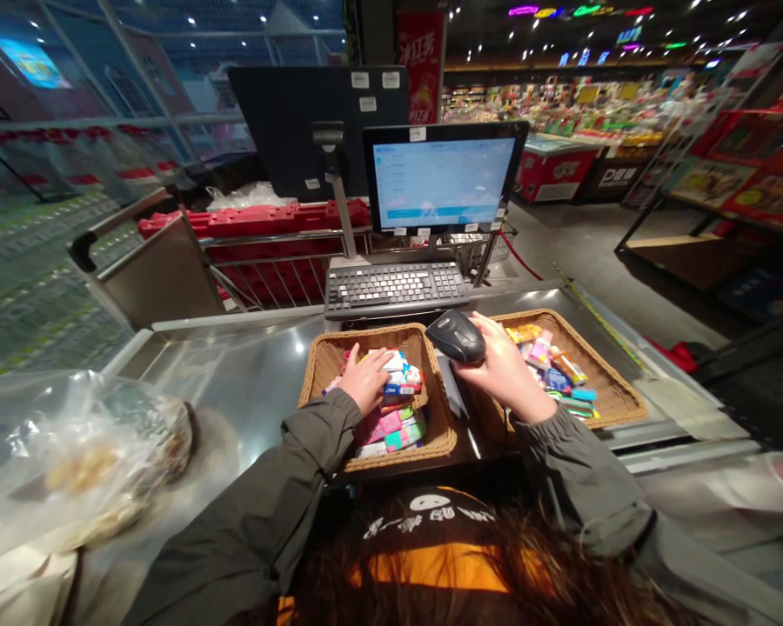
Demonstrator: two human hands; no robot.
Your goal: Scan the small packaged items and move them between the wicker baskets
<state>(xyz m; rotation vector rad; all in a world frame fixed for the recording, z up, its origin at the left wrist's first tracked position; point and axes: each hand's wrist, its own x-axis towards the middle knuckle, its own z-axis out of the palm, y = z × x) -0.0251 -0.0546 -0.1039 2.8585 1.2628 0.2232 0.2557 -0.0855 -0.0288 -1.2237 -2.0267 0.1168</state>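
My left hand reaches into the left wicker basket, its fingers spread over small colourful packages. No item shows clearly gripped in it. My right hand is wrapped round a black handheld scanner, held above the gap between the two baskets. Beside that hand stands the right wicker basket, which holds small tubes and packets. The scanner's head points left, toward the left basket.
Behind the baskets are a keyboard and a lit monitor. A clear plastic bag lies on the metal counter at left. Beyond stand a metal cart with red contents and a shelf rack at right.
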